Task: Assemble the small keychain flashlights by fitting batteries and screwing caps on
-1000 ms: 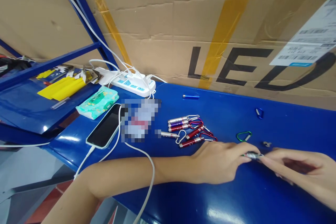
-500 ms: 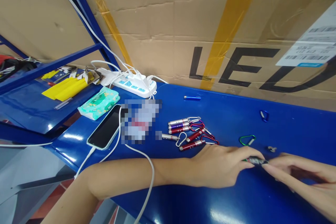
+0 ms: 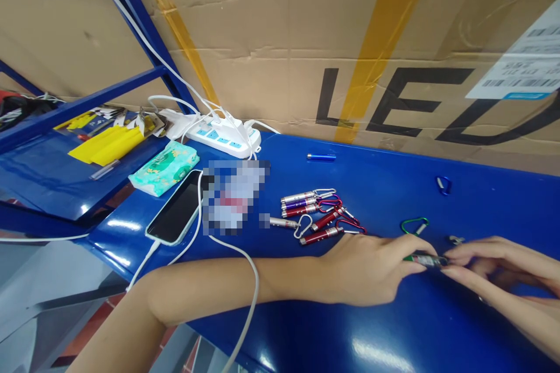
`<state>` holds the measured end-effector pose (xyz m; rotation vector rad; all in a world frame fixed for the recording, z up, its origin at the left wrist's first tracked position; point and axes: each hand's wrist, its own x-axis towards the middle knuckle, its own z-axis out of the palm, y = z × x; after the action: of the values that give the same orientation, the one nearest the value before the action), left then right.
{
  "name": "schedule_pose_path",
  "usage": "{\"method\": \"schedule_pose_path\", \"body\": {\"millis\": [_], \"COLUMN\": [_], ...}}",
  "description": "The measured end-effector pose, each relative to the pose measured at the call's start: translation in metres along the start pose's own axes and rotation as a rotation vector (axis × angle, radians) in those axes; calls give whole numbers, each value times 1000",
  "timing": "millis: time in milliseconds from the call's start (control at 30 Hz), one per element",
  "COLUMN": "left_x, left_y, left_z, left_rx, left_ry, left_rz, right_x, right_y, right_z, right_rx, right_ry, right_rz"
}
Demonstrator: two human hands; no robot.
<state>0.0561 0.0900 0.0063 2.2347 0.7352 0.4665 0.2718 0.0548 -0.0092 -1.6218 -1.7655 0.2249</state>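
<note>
My left hand grips a small green keychain flashlight between thumb and fingers, its end pointing right. My right hand pinches the dark right end of that flashlight with thumb and fingertips. Just beyond my fingers lies a green carabiner, apart from the flashlight. A small metal piece, too small to name, rests by my right fingertips. Farther back is a blue carabiner. Beyond my left wrist several keychain flashlights with carabiners lie together, among them a red flashlight and a silver flashlight.
A blue tube lies near the back of the blue table. To the left are a phone on a cable, a tissue pack and a power strip. A large cardboard box stands behind.
The flashlight stays between both hands. My right fingers have shifted slightly around its end, and the whole view has moved a little.
</note>
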Motion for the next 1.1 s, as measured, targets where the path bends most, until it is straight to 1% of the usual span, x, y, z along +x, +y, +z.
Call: {"method": "schedule_pose_path", "body": {"millis": [100, 267, 400, 500, 600, 700, 833, 933, 1033, 1100], "left_x": [-1, 0, 1, 1, 0, -1, 0, 0, 0, 0], "left_y": [2, 2, 0, 0, 2, 3, 2, 1, -1, -2], "left_z": [-2, -3, -1, -2, -5, -7, -6, -5, -4, -3], "left_rx": [-1, -13, -10, -16, -28, -49, -83, -127, -159, -161], "left_ry": [-8, -32, -31, -45, -73, -69, -75, -48, -22, -18], "left_rz": [-10, -29, -36, -39, -54, -64, -76, -91, -103, -110], "right_x": [0, -1, 2, 4, 6, 6, 5, 8, 12, 15], "right_y": [1, -2, 12, 23, 26, 21, 8, -3, -14, -21], "right_z": [-2, -3, -4, -5, -5, -3, -1, -2, -4, -6], "right_rx": [46, 67, 25, 27, 48, 71, 115, 199, 282, 308], "right_ry": [-48, -46, -42, -52, -46, -52, -67, -92, -102, -113], "right_rz": [-84, -117, -246, -252, -199, -129, 37, 172, 267, 304]}}
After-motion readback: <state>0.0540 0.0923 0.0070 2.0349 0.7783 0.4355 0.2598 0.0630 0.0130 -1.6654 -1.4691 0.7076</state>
